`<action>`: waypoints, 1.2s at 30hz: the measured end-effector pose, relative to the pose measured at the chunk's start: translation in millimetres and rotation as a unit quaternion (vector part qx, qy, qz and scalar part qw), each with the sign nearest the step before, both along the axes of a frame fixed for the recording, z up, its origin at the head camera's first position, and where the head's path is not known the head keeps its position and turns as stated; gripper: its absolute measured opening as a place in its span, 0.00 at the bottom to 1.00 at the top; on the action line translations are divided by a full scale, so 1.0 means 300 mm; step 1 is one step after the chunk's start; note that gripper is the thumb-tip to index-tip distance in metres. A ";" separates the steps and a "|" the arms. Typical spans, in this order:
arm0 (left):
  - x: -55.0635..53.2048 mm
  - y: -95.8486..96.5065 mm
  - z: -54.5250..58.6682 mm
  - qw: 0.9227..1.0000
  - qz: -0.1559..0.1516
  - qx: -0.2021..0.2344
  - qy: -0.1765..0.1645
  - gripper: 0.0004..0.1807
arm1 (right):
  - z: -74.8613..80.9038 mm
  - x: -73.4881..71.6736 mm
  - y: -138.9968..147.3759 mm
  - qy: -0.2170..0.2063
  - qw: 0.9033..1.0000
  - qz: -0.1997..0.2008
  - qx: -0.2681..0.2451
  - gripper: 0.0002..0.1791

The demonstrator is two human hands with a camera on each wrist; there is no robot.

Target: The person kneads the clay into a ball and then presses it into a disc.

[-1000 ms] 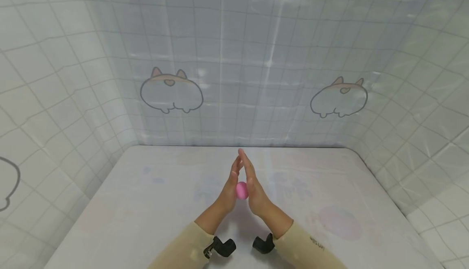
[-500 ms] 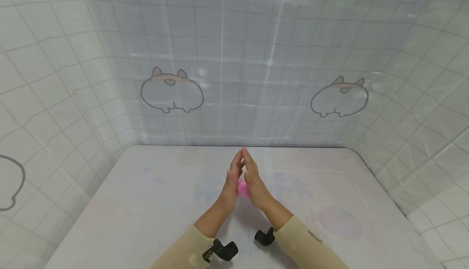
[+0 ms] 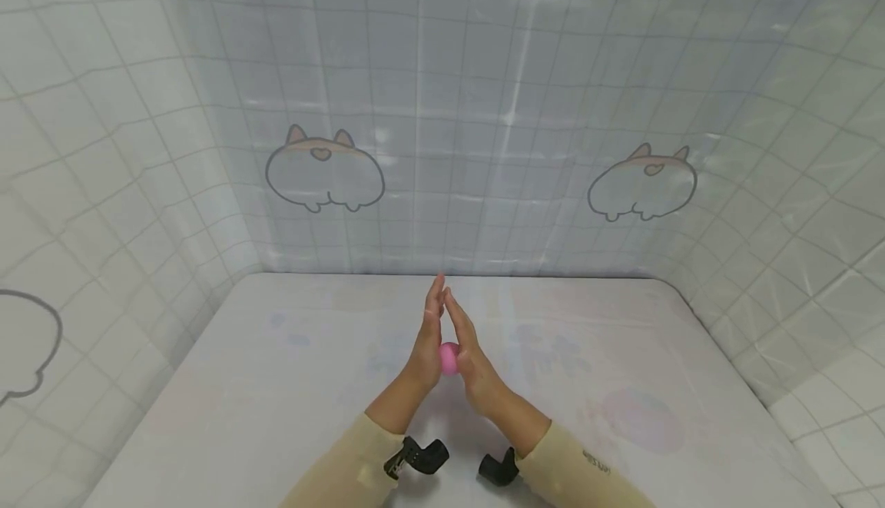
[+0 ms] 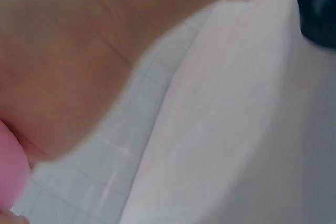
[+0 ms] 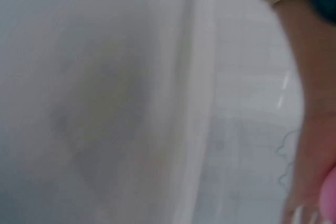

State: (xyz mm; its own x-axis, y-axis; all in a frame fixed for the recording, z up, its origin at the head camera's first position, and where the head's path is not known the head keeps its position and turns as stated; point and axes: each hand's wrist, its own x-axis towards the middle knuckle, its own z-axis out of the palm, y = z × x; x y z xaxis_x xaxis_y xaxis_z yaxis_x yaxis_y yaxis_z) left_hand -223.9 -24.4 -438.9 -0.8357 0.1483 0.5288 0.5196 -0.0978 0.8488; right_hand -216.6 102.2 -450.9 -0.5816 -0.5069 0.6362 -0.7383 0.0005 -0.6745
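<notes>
A smooth pink ball [image 3: 449, 358] sits between my two palms above the table. My left hand [image 3: 425, 346] presses it from the left with fingers straight and pointing forward. From the other side my right hand [image 3: 478, 373] presses it, fingers likewise straight. The fingertips come close together ahead of the ball, so the hands form a narrow peak. Part of the pink ball [image 4: 11, 169] shows at the lower left edge of the left wrist view, against the palm. In the right wrist view the ball [image 5: 329, 198] is cut off by the right edge.
The table [image 3: 276, 385] has a pale cover with faint pastel prints. Behind it rises a curtain [image 3: 470, 108] with a grid pattern and cartoon corgis, continuing along both sides. Black wrist mounts [image 3: 427, 456] stick out inward from the beige sleeves [image 3: 353, 458].
The hands slide back and forth against each other with the ball between them. Since half a second ago the fingertips have shifted left, the left hand's now reaching farther forward than the right's.
</notes>
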 end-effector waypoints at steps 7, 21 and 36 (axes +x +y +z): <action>0.012 0.000 -0.026 0.995 -0.021 -0.065 -0.078 0.46 | 0.050 0.016 0.003 0.007 0.999 -0.016 -0.033 0.50; 0.048 0.018 -0.039 0.977 -0.169 -0.098 -0.088 0.44 | 0.039 -0.069 0.033 -0.060 0.989 -0.112 -0.075 0.51; 0.041 0.029 0.006 0.997 -0.039 0.061 0.019 0.45 | 0.006 -0.039 0.008 -0.078 0.996 -0.031 -0.018 0.47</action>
State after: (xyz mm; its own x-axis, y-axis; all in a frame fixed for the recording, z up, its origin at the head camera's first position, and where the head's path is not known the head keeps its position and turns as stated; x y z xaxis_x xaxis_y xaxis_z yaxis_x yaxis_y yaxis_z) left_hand -211.6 -15.6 -437.1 -0.8028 0.1448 0.5784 0.5387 -0.2396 0.8077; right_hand -228.3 104.6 -449.1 -0.7044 -0.4456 0.5526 -0.6237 0.0169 -0.7815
